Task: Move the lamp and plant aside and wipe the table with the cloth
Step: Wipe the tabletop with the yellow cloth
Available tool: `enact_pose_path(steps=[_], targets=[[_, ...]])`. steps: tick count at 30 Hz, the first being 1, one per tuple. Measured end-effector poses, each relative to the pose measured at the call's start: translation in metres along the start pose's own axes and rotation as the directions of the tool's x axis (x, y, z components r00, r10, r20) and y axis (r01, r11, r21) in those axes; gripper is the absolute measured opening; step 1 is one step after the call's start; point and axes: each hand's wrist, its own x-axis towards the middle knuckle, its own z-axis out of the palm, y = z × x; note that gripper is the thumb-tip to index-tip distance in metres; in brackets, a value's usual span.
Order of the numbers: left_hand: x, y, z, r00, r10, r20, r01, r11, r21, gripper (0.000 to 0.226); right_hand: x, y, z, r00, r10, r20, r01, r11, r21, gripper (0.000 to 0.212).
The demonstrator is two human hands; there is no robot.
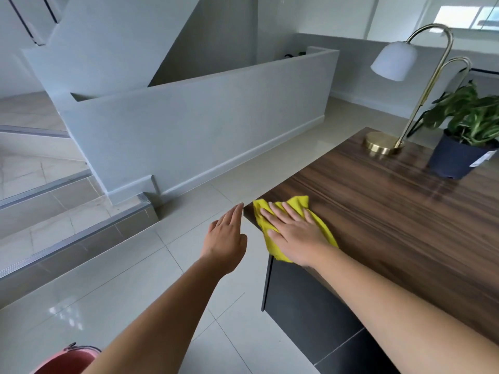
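right hand flat on yellow cloth, table corner

**Bright daylight, soft frame, wide-angle warp**

Even daylight, source looks like the window at 1 o'clock, blown out to white. Soft glare patches on the floor tiles at 8 o'clock and a sheen across the wooden surface. Shadows weak and diffuse. Overall slightly soft, compression smear; plant at 2 o'clock blurred. Straight lines bow and lean toward the edges.
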Motion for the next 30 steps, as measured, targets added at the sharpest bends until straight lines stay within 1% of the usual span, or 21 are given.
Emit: enact_pose_path(steps=[4,7,10,13,17,20,23,26,28,30], targets=[[-0.003,-0.005,0.005,1.000,-0.025,-0.009,0.025,1.000,0.003,0.070,0.058,-0.024,-0.001,1.000,-0.015,0.002,0.015,1.000,0.023,0.052],[-0.002,-0.003,0.007,1.000,-0.020,0.000,0.020,1.000,0.004,0.070,0.087,-0.019,-0.005,1.000,-0.003,0.023,0.002,0.997,0.080,0.051],[0.006,0.002,0.006,1.000,-0.014,0.000,0.014,1.000,0.010,0.074,0.106,0.024,-0.015,0.996,0.088,0.024,-0.090,0.991,0.102,0.051],[0.022,0.016,0.009,1.000,-0.010,-0.012,0.010,1.000,0.019,0.073,0.112,0.097,-0.028,0.969,0.247,0.019,-0.248,0.964,0.098,0.052],[0.050,0.042,0.013,1.000,0.023,-0.002,-0.023,0.999,0.039,0.072,0.085,0.191,-0.040,0.896,0.443,0.011,-0.442,0.892,0.096,0.053],[0.074,0.067,0.019,0.999,0.049,0.017,-0.050,0.997,0.059,0.069,0.050,0.247,-0.045,0.839,0.544,0.006,-0.542,0.836,0.087,0.052],[0.097,0.094,0.033,0.991,0.083,0.108,-0.092,0.993,0.077,0.062,0.012,0.290,-0.048,0.770,0.638,0.006,-0.636,0.767,0.087,0.052],[0.107,0.112,0.049,0.984,0.087,0.157,-0.100,0.992,0.077,0.059,-0.014,0.304,-0.049,0.693,0.721,0.016,-0.718,0.688,0.102,0.055],[0.108,0.116,0.056,0.987,0.090,0.136,-0.101,0.991,0.082,0.056,-0.022,0.294,-0.046,0.637,0.771,0.019,-0.768,0.632,0.102,0.058],[0.107,0.116,0.058,0.990,0.098,0.103,-0.107,0.990,0.096,0.054,-0.023,0.269,-0.042,0.614,0.789,0.017,-0.787,0.610,0.093,0.062]])
